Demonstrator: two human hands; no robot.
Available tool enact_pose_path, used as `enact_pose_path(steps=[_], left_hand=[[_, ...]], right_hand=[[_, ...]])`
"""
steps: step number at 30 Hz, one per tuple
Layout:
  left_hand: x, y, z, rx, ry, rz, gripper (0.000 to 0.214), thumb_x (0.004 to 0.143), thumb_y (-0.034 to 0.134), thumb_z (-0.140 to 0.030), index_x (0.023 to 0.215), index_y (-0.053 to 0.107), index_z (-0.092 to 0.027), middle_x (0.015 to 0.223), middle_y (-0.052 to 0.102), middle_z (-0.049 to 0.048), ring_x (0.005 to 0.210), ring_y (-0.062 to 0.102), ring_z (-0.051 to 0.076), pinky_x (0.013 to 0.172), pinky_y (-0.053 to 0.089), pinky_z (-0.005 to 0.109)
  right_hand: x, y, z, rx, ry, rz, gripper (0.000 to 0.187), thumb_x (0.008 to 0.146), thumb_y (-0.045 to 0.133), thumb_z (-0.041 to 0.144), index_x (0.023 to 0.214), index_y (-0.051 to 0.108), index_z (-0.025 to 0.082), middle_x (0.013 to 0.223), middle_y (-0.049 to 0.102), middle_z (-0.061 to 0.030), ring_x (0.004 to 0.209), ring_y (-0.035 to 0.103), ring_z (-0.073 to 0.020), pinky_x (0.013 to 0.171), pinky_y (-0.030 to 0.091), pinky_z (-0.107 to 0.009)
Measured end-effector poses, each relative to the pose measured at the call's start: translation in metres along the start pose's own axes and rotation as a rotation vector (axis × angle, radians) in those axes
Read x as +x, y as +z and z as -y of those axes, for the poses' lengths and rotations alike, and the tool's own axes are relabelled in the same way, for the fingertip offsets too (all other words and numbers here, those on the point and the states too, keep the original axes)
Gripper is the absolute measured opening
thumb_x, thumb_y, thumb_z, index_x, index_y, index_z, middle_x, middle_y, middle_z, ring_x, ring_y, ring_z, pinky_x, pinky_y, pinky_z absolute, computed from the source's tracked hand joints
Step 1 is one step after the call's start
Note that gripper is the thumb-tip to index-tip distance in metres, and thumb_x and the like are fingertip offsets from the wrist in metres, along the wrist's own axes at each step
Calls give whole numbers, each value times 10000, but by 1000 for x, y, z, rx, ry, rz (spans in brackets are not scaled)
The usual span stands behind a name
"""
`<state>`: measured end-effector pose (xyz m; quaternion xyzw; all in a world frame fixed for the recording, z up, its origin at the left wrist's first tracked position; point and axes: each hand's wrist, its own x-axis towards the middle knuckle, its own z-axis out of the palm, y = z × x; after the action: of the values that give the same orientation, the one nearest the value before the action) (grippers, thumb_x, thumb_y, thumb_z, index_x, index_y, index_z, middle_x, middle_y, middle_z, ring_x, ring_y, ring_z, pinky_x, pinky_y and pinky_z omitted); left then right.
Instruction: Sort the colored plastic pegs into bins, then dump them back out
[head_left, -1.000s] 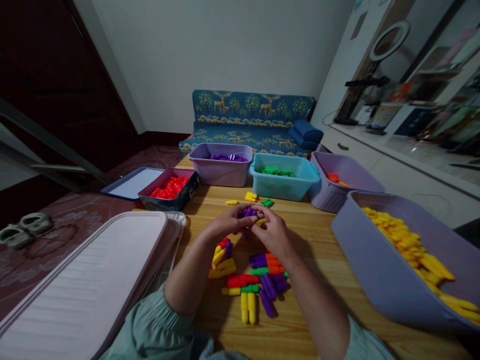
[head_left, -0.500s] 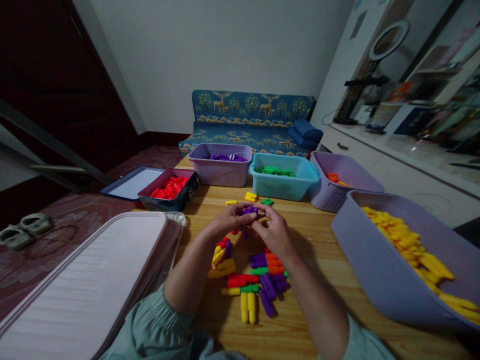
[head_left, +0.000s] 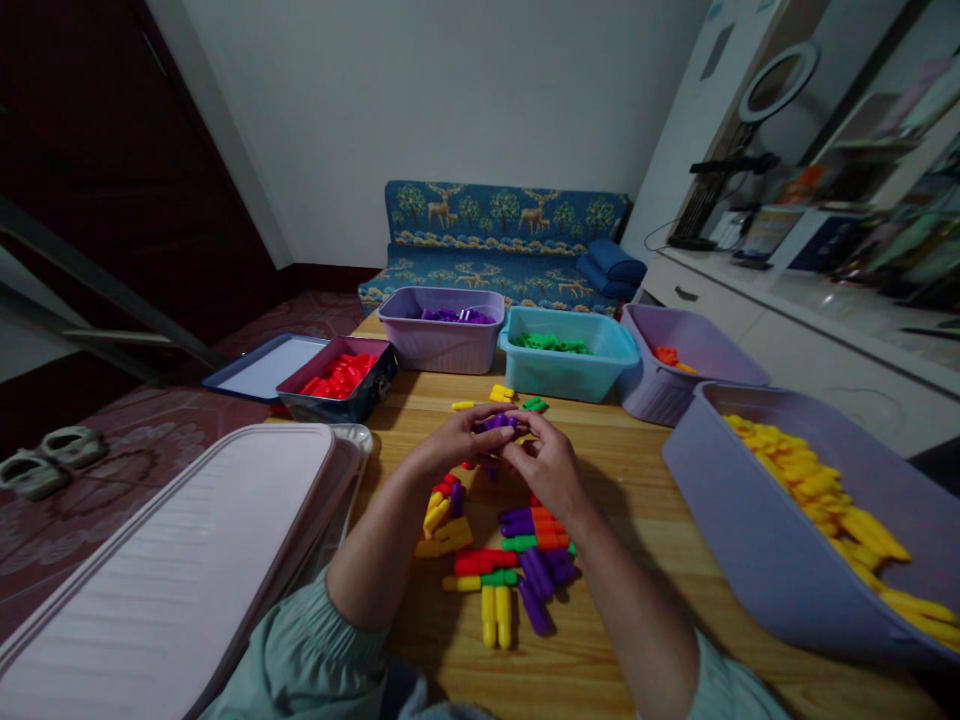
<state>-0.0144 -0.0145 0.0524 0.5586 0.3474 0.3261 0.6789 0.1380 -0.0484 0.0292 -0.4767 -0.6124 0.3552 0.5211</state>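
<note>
Both my hands meet over the middle of the wooden table [head_left: 645, 500]. My left hand [head_left: 450, 445] and my right hand [head_left: 544, 462] are closed together on a small purple plastic piece [head_left: 498, 422] held between the fingertips. Below them lies a heap of joined coloured pieces [head_left: 502, 555]: yellow, red, green, orange and purple. A few loose yellow and green pieces [head_left: 510, 398] lie just beyond my hands.
At the table's far edge stand a dark box of red pieces [head_left: 341, 378], a lilac bin of purple ones [head_left: 442, 330], a teal bin of green ones [head_left: 566, 352] and a lilac bin with orange ones [head_left: 679, 365]. A big bin of yellow pieces [head_left: 817, 500] is at right, a lidded pink box [head_left: 187, 560] at left.
My hands have shifted slightly and turned the purple piece between the fingers; a yellow bit seen at my right fingertips earlier no longer shows.
</note>
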Motion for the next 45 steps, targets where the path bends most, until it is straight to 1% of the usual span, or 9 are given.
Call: enact_pose_path(steps=[3,6,8,13,22,27,32,40,45], left_hand=[[0,1,0,9,-9,-15,671,686,772,-425,1266,553,-167,1040,663,109,776,636,161,627,505,247],[-1,2,-2,27,-28,-32,668,681,773,-431,1246,555,-150,915,660,75,664,611,125,570,484,226],[-1,3,-3,32,-38,-43,672,673,778,-435,1236,556,-143,877,649,61,636,600,118,555,484,227],[-1,0,-1,31,-45,-37,678,677,773,-439,1253,536,-170,896,642,58,683,618,144,566,519,259],[-1,0,-2,28,-27,-39,646,694,765,-425,1241,543,-163,875,645,55,651,612,124,538,495,217],[-1,0,-2,13,-27,-34,638,691,768,-421,1233,549,-167,877,652,54,658,627,134,544,501,226],[-2,1,-4,1,-40,-49,672,668,783,-426,1236,547,-156,845,648,45,630,616,123,531,492,219],[-1,1,-3,18,-30,-44,688,669,779,-440,1246,546,-146,826,642,39,635,599,116,547,491,218],[-1,0,-2,7,-32,-42,691,659,785,-441,1240,548,-150,858,645,44,672,609,126,600,512,244]], right_hand=[[1,0,0,-14,1,-19,338,731,589,194,1068,621,183,1026,694,-60,858,666,-180,715,541,-264],[1,1,0,-18,-1,-28,324,733,581,199,1053,630,176,1018,698,-64,822,672,-178,699,543,-266],[1,1,0,-19,2,-31,302,744,582,216,1038,635,175,994,703,-64,805,676,-181,686,544,-266],[1,1,-3,-30,15,-47,301,747,601,239,1041,637,182,956,711,-61,767,680,-182,647,540,-257],[1,0,-4,-19,33,-45,298,772,601,281,1054,632,190,909,711,-47,637,666,-151,560,516,-232],[0,1,-4,-12,32,-44,290,769,603,282,1043,629,189,958,703,-52,645,668,-149,566,520,-235],[1,1,-5,-13,25,-37,272,777,593,278,1035,628,198,912,698,-35,622,663,-148,544,515,-233],[1,2,-7,1,14,-32,257,780,586,256,1026,631,199,906,696,-30,630,669,-145,555,524,-228],[1,2,-8,14,19,-41,270,774,590,253,1034,630,194,907,694,-32,627,672,-146,551,527,-227]])
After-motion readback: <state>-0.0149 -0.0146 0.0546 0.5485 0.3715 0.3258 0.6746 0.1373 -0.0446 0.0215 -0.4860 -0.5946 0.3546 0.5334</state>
